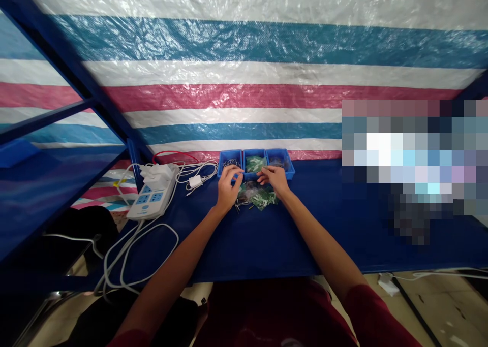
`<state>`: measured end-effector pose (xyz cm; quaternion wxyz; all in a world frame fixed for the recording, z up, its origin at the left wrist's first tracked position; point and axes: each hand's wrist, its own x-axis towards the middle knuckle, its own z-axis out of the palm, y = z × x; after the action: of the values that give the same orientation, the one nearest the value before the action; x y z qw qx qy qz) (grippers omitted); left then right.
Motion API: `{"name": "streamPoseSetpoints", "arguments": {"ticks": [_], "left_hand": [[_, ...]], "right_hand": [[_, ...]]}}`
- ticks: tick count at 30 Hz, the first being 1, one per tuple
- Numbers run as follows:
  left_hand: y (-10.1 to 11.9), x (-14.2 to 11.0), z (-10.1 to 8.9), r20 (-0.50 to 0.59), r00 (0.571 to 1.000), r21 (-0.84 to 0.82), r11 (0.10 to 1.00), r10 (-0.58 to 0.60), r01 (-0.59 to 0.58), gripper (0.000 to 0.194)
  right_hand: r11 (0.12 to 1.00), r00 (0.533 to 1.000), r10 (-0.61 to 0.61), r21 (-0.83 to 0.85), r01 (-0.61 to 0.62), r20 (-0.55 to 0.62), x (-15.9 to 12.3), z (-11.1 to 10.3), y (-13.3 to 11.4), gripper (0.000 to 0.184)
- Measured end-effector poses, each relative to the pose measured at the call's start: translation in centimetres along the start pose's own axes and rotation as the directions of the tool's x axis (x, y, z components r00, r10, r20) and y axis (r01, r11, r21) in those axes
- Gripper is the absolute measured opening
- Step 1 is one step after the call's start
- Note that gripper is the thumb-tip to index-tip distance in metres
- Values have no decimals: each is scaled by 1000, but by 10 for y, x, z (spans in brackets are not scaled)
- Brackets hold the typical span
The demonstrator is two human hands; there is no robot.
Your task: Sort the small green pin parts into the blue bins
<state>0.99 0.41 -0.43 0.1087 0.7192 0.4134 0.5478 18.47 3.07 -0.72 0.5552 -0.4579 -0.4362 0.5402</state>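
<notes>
Hands (227,186) curl partway beside blue bins (250,176), any grip indistinct.

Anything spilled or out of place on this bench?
Yes: green plastic and thin metal pieces lie loose on the blue table, outside the three blue bins, though similar items sit inside. At left, white cables sprawl in untidy loops near the power strip. No damage stands out.

Red, white and blue striped plastic sheeting (244,75) spans the background behind a dark-blue diagonal beam (78,65). At left, a white rectangular power strip (152,198) lies near a small white boxy adapter (195,181).
</notes>
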Motion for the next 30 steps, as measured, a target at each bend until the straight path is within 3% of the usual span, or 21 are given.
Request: {"name": "streamPoseSetpoints", "arguments": {"ticks": [3, 6, 8, 10, 12, 14, 18, 21, 23, 25, 27, 30], "left_hand": [[0, 0, 0, 10, 1000, 3, 1000, 10, -10, 23], [0, -1, 0, 14, 1000, 3, 1000, 9, -9, 23], [0, -1, -1, 9, 1000, 11, 1000, 3, -3, 24], [0, -1, -2, 0, 1000, 17, 1000, 0, 0, 24], [0, -1, -2, -12, 1000, 16, 1000, -4, 5, 24], [0, -1, -3, -24, 1000, 11, 1000, -9, 9, 24], [0, 2, -7, -24, 1000, 16, 1000, 0, 1, 23], [2, 9, -10, 6, 1000, 14, 1000, 1, -1, 22], [5, 16, -13, 71, 997, 14, 1000, -2, 1, 22], [7, 23, -15, 153, 988, 23, 1000, 0, -3, 21], [9, 30, -16, 202, 979, 32, 999, 2, -9, 20], [8, 34, -16, 202, 979, 25, 1000, -2, -3, 20]], "right_hand": [[992, 1000, 5, -124, -9, -30, 7, -3, -4, 13], [918, 992, -113, -388, 84, -52, 18, -4, -13, 24], [788, 976, -217, -590, 173, -3, 25, -3, -20, 19], [600, 957, -284, -768, 224, 58, 29, 0, -25, 14], [415, 948, -305, -883, 219, 92, 28, 4, -29, 14], [307, 945, -312, -930, 201, 101, 22, 6, -31, 17], [271, 941, -301, -933, 238, 152, 4, 1, -34, 16], [277, 941, -111, -899, 338, 319, -9, -9, -34, 3], [274, 912, 36, -882, 384, 409, -16, -14, -32, 17], [245, 898, 126, -891, 383, 421, -21, -16, -29, 34], [204, 901, 163, -907, 368, 403, -23, -16, -27, 43], [175, 906, 134, -909, 377, 402, -20, -15, -23, 40]]}}
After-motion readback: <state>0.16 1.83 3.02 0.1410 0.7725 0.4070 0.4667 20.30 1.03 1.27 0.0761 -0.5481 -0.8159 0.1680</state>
